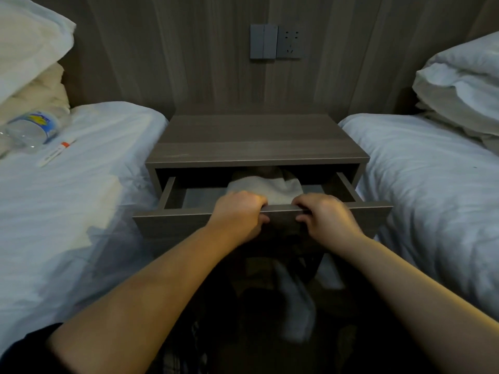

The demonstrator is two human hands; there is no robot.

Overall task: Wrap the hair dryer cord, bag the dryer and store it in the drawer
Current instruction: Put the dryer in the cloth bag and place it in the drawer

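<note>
Both hands hold the top edge of the drawer (189,220) front. The left hand (239,215) is curled over the edge near the middle, with its grip clamped on the wood. The right hand (324,215) sits just beside it, and its grip is clamped on the same edge too. The drawer is pulled part way out of the bedside table (256,139). Inside it lies a white bag (270,188), close behind the hands. I think the hair dryer is in that bag, but I cannot see the dryer or its cord. So the wrapping and bagging look done, and the last job is to shut the drawer. To do this well, both hands should push evenly, so the drawer slides straight and does not jam. The bag stands up a bit at the back, so it may need a gentle push down so it does not catch on the table's top. Fingers should come off the edge before the drawer closes, so they do not get pinched. The top of the table is bare grey wood. A bed with white sheets stands on each side, with pillows at the far ends. On the left bed lie a water bottle (33,129) and a small white tube (55,153). Switches and a socket (275,41) sit on the wooden wall behind.
</note>
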